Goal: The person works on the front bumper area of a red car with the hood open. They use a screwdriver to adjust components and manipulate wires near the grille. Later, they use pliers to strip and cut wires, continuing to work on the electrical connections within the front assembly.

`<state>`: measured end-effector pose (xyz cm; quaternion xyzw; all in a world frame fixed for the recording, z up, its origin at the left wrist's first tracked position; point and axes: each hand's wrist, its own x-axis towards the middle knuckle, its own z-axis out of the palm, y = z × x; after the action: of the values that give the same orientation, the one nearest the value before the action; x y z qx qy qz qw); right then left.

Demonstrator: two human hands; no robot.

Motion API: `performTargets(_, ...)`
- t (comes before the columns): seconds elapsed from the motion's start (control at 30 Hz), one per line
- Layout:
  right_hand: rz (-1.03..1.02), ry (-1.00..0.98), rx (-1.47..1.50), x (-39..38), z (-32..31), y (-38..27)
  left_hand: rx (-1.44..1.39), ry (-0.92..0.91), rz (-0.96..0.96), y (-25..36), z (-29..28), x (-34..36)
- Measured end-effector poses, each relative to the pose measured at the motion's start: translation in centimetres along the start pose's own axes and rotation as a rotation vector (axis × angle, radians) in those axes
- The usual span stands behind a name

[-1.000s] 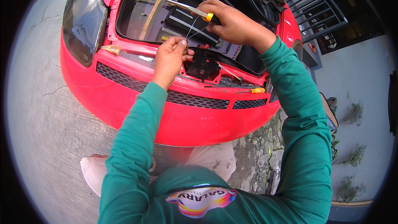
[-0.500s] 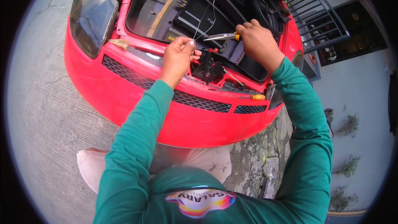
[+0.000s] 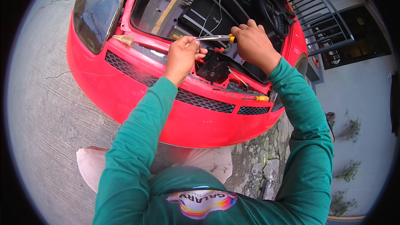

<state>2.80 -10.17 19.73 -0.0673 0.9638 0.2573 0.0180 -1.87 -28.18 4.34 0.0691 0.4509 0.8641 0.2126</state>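
Note:
Between the fingertips of my left hand [image 3: 182, 58], a thin pale wire [image 3: 220, 7] is pinched; its loop rises above the open compartment of a red car. My right hand [image 3: 256, 45] is closed around the yellow handle of what look like scissors [image 3: 214, 38]. The metal blades point left, and their tips reach the wire right at my left fingertips. Whether the blades are closed on the wire cannot be made out. Just below the hands sits a black latch mechanism [image 3: 211, 68] with a red tab.
A yellow-handled screwdriver [image 3: 261, 98] rests on the red bumper [image 3: 200, 125] at the right. A beige piece [image 3: 124, 39] lies by the left headlight [image 3: 93, 16]. Inside the compartment are a wooden strip [image 3: 175, 4] and a black box [image 3: 204, 14]. A metal railing [image 3: 323, 23] stands at the right.
The scissors' blades have moved left, from a gap beside the wire to my left fingertips, and look closer together. My right hand has come slightly nearer to my left.

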Motion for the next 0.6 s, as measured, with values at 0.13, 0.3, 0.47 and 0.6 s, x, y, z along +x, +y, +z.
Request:
performTargets(0.13, 0.011, 0.043, 0.06, -0.3, 1.2, 0.3, -0.001, -0.006, -0.001, 0.0, 0.0, 0.1)
performTargets(0.3, 0.002, -0.1, 0.265, 0.2, 0.9, 0.6, -0.018, -0.003, 0.005, -0.3, -0.2, 0.3)
performTargets(0.47, 0.074, -0.179, 0.249, 0.1, -0.1, -0.1, -0.014, -0.004, 0.016, -0.4, -0.2, 0.3)
performTargets(0.6, 0.089, -0.153, 0.218, 0.1, 0.1, -0.1, 0.008, -0.005, 0.006, -0.4, -0.1, 0.3)
